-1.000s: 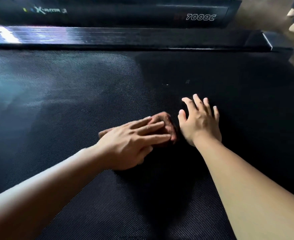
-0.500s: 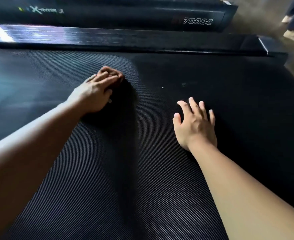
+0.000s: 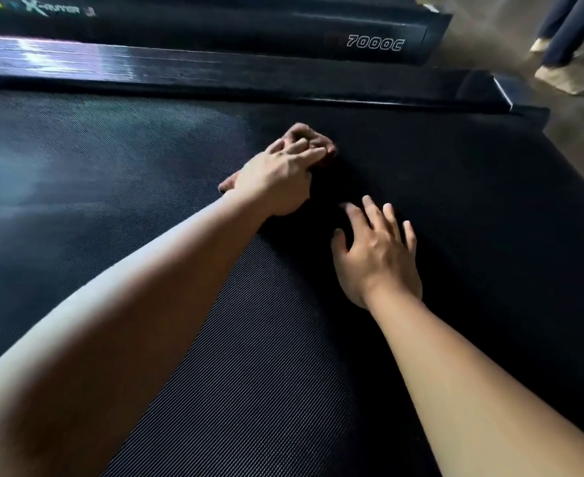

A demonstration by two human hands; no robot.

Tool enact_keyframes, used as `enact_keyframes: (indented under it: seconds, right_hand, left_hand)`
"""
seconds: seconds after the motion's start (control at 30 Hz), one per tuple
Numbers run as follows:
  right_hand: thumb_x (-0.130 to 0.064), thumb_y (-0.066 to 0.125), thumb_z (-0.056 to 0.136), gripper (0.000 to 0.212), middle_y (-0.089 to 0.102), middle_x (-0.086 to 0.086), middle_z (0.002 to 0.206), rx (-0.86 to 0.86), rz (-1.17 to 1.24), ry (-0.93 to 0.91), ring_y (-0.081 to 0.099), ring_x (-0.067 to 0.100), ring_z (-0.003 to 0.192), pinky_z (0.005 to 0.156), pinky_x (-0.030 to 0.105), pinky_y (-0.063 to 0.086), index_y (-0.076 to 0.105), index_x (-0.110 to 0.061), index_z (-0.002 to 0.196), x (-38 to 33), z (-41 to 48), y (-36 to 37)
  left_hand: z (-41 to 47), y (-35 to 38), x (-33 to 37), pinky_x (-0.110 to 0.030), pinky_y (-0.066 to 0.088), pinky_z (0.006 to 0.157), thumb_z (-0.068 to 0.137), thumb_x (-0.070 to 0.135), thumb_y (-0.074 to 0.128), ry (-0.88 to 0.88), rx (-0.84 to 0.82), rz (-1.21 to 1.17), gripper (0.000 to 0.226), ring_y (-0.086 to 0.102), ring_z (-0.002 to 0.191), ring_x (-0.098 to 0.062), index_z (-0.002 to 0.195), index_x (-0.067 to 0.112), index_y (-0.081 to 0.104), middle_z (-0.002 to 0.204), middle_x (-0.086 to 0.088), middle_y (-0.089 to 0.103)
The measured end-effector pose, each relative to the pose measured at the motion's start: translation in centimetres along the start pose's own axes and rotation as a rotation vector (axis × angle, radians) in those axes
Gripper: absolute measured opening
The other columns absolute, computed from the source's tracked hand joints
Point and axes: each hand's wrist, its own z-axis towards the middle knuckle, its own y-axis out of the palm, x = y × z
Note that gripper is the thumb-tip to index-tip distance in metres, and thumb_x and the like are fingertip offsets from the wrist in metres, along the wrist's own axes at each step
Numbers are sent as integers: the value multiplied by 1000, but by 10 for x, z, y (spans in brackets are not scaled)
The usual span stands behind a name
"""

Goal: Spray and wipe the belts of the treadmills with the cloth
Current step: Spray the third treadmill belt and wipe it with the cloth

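The black textured treadmill belt (image 3: pixel 111 208) fills most of the head view. My left hand (image 3: pixel 276 180) lies flat on a small bunched brown cloth (image 3: pixel 321 142) and presses it onto the belt near the far side; the cloth shows only past my fingertips. My right hand (image 3: pixel 376 256) rests palm-down on the belt just right of and nearer than the left hand, fingers spread and holding nothing. No spray bottle is in view.
A glossy black side rail (image 3: pixel 214 70) borders the belt's far edge. Beyond it lies another treadmill marked 7000C (image 3: pixel 374 43). At the top right a person's legs and shoes (image 3: pixel 559 36) stand on the brown floor. The belt's end is at right.
My left hand slid the cloth out to the far left of the belt and has now come back right, close to my right hand. The right hand stayed planted.
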Motion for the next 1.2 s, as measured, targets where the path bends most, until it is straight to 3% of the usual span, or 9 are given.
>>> enact_keyframes:
  seconds: [0.13,0.27,0.4,0.53,0.7,0.87,1.03,1.2]
  right_hand:
    - [-46,30,100,49,13,-6,165,15,21,1,2,21,153,123,46,0,29,-39,149,0,-1,2]
    - [-46,30,100,48,14,-5,165,34,19,-6,4,21,152,123,47,1,30,-40,147,0,-1,3]
    - [-46,30,99,48,15,-5,165,42,23,-9,5,21,152,123,47,2,30,-40,147,0,-1,4]
    - [-46,30,99,49,16,-4,165,61,18,-15,6,23,152,123,48,2,30,-40,147,0,-1,4]
    - [-46,29,99,51,13,-5,165,49,24,-14,2,21,153,123,46,-1,27,-40,149,0,-2,3]
    - [-47,28,100,51,10,-6,166,17,44,-8,-1,19,153,123,45,-4,26,-39,150,-1,-1,2]
    - [-47,30,100,52,10,-7,166,10,40,-2,-1,19,153,123,45,-3,27,-39,151,0,0,0]
    - [-46,31,100,50,12,-5,165,28,38,-4,2,20,153,123,46,-1,28,-40,149,0,-1,1]
  left_hand:
    - [-57,-9,-16,-30,20,119,93,39,39,60,42,16,61,36,144,-23,150,21,44,156,-2,43]
    - [-79,-19,-82,-37,20,122,92,37,37,-160,76,39,62,33,145,-26,151,21,42,157,-1,40]
    - [-49,-33,-138,-41,18,123,97,28,48,-398,45,45,57,28,147,-28,154,23,37,161,-4,32]
    - [-7,-32,-146,-45,25,121,75,45,40,-556,-18,-23,75,26,148,-24,150,43,34,161,9,28]
    - [40,-20,-105,-39,24,121,90,27,49,-459,20,-50,64,25,148,-19,150,44,35,160,13,30]
    - [61,1,-46,-38,32,117,78,33,47,-202,-58,-117,66,35,142,-13,142,48,43,154,20,39]
    - [18,7,-19,-37,31,117,92,33,55,-7,-30,-71,55,36,143,-18,146,36,44,154,11,42]
    - [-47,-14,-58,-40,26,121,86,38,40,-48,31,-22,63,39,140,-22,147,29,45,152,7,45]
